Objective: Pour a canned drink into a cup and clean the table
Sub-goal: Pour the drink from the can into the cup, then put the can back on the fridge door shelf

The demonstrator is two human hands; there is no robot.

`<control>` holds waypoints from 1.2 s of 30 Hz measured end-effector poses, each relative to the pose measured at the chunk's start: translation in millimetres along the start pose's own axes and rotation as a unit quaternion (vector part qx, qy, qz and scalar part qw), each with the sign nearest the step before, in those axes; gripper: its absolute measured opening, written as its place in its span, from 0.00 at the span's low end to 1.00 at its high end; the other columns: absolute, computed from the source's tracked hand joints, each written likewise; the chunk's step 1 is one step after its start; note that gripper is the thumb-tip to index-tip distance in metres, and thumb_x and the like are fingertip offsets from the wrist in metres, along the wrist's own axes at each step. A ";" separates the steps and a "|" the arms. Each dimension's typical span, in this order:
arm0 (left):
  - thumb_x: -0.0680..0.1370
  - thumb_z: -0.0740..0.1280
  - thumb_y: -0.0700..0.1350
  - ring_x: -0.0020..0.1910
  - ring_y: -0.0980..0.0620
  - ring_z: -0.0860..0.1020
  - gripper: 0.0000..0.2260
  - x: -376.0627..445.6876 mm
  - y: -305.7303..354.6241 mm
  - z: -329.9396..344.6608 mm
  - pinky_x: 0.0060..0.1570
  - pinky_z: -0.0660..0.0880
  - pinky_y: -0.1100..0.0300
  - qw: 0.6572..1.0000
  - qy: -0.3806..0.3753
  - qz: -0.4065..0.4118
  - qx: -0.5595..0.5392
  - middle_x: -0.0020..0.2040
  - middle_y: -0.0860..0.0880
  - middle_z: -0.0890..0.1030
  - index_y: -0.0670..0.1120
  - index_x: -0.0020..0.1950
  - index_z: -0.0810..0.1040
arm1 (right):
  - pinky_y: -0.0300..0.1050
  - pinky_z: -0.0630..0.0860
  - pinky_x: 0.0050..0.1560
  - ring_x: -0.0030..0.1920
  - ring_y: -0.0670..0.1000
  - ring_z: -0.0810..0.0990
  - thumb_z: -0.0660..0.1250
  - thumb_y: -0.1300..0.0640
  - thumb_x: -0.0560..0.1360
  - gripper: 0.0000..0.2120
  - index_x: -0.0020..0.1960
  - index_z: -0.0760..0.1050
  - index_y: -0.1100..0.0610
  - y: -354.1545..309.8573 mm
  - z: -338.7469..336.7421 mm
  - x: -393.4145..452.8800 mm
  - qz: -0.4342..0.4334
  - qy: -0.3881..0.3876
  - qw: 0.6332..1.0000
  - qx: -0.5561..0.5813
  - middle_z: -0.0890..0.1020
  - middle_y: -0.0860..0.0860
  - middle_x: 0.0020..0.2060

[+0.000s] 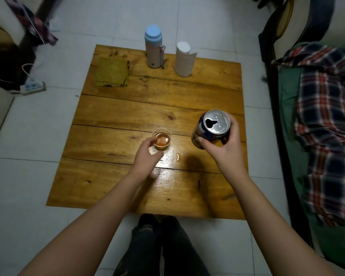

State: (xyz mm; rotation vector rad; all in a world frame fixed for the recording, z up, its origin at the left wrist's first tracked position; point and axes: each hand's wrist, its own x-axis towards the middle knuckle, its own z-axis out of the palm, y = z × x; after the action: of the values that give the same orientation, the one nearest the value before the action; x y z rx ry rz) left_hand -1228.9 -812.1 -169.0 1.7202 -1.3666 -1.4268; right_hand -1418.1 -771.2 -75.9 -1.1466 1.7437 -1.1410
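Low square table of orange-brown wood planks on pale tiled floor. Left hand curled round small clear plastic cup, amber drink inside. Right hand gripping opened blue aluminium can, held aloft just right of cup, mouth tipped cupward. Small amber spill between hands.

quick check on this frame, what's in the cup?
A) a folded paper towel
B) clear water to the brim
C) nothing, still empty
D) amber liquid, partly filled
D: the clear cup holds amber liquid partway up, steadied by the left hand, while the right hand holds the opened can upright beside it, and a small spill sits on the table between them.
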 end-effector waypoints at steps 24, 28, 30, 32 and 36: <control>0.75 0.61 0.33 0.53 0.49 0.79 0.17 -104.2 97.2 -55.4 0.57 0.74 0.53 0.975 -0.073 -0.025 -0.210 0.56 0.43 0.79 0.43 0.64 0.71 | 0.36 0.69 0.61 0.60 0.41 0.71 0.76 0.60 0.64 0.35 0.64 0.61 0.47 -92.3 18.4 -19.1 -0.104 -0.174 0.979 0.002 0.71 0.35 0.55; 0.75 0.62 0.34 0.56 0.47 0.79 0.16 -119.4 77.8 -69.0 0.57 0.74 0.52 0.972 -0.028 -0.039 -0.229 0.57 0.43 0.80 0.43 0.63 0.72 | 0.39 0.68 0.63 0.61 0.43 0.71 0.76 0.58 0.64 0.35 0.63 0.60 0.46 -95.2 37.4 -28.6 -0.107 -0.233 0.967 -0.006 0.71 0.35 0.55; 0.75 0.62 0.35 0.54 0.49 0.80 0.16 -128.7 66.1 -79.2 0.55 0.75 0.53 0.970 -0.003 -0.045 -0.238 0.55 0.44 0.81 0.42 0.63 0.72 | 0.37 0.68 0.61 0.60 0.43 0.71 0.75 0.59 0.65 0.34 0.63 0.60 0.45 -97.5 50.8 -35.8 -0.108 -0.269 0.957 -0.008 0.72 0.36 0.54; 0.75 0.62 0.35 0.53 0.50 0.80 0.16 -139.3 54.1 -91.0 0.54 0.75 0.55 0.967 0.026 -0.055 -0.248 0.53 0.46 0.82 0.42 0.63 0.73 | 0.36 0.67 0.61 0.60 0.42 0.72 0.75 0.59 0.65 0.34 0.62 0.59 0.45 -100.3 66.4 -45.0 -0.109 -0.306 0.946 -0.012 0.71 0.36 0.54; 0.76 0.61 0.35 0.53 0.49 0.80 0.16 -167.6 31.6 -120.5 0.53 0.74 0.57 0.955 0.086 -0.074 -0.274 0.53 0.45 0.81 0.41 0.63 0.72 | 0.41 0.68 0.64 0.61 0.43 0.72 0.74 0.58 0.66 0.34 0.64 0.59 0.47 -107.8 106.3 -67.9 -0.126 -0.365 0.922 -0.024 0.72 0.38 0.56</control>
State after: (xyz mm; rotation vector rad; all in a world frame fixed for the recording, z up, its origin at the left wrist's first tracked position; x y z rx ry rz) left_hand -1118.3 -695.2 -35.8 1.5444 -0.6707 -1.5140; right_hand -1270.1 -758.2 -2.0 -1.6025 1.0670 -0.6656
